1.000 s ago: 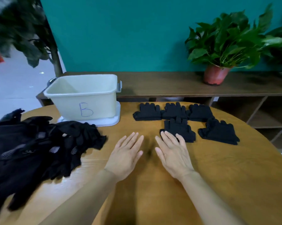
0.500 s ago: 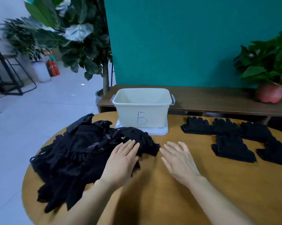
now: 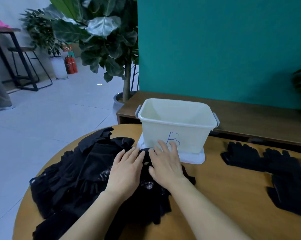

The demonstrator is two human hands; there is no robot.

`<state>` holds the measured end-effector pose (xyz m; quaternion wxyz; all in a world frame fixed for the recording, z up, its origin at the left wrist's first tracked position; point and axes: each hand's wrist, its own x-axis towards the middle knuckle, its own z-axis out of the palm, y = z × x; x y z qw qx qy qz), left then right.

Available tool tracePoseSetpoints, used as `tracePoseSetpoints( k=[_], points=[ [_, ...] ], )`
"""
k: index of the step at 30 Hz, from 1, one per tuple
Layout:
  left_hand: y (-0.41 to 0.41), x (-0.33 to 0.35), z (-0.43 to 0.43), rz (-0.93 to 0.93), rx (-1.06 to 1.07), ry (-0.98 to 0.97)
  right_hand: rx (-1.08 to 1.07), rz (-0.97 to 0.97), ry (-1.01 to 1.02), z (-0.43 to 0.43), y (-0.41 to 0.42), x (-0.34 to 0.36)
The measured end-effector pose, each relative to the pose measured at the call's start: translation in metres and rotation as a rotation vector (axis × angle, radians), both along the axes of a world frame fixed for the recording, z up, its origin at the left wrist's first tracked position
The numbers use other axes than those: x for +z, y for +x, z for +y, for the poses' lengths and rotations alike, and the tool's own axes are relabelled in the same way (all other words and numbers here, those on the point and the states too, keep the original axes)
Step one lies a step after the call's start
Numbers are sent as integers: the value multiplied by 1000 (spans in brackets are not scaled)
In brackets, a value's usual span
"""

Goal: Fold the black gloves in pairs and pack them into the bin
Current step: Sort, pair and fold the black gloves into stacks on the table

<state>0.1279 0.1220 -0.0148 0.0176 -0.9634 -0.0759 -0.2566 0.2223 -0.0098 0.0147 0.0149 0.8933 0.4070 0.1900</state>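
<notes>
I am laying both hands flat on the loose pile (image 3: 73,177) of black gloves, which is sprawling over the near left of the surface (image 3: 224,196). My left grip (image 3: 127,172) is released, fingers straight and together, pressing lightly on the top of the heap. My right grip (image 3: 165,163) is released too, lying just beside the left, its fingertips reaching past the pile's far edge toward the front of the bin (image 3: 189,139). I cannot tell whether they are touching it.

The bin is standing upright on a white lid (image 3: 194,158), just beyond the pile, and I am seeing no gloves in the part of its inside that shows. Folded pairs (image 3: 246,158) are lying in rows at the far right, well apart from my hands.

As I am judging it, I am at the sorting step, feeling through the heap for the next two gloves to match. Nothing is pinched yet.

The next move is calling for me to curl my fingers round one glove and draw it free of the tangle without dragging the others along. Then I must find its partner, lay the two together on the bare wood between the pile and the rows, and fold them. Packing is looking like work not yet begun.
</notes>
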Motion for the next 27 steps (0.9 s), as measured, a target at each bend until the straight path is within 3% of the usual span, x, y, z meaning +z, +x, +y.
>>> tracePoseSetpoints(
  k=[6, 13, 16, 19, 22, 27],
  points=[
    [1, -12, 10, -30, -5, 9, -42, 7, -24, 12, 5, 6],
    [-1, 14, 3, -50, -9, -141, -33, 175, 516, -28, 2, 30],
    [2, 42, -12, -22, -41, -351, -38, 365, 705, -60, -8, 52],
    [-1, 70, -40, -78, -154, -681, -30, 537, 845, -91, -22, 64],
    [-13, 95, -77, -131, -246, -991, -46, 572, 845, -129, -36, 75],
    [-30, 119, -131, 38, -437, -1122, -20, 763, 762, -189, -67, 88]
  ],
)
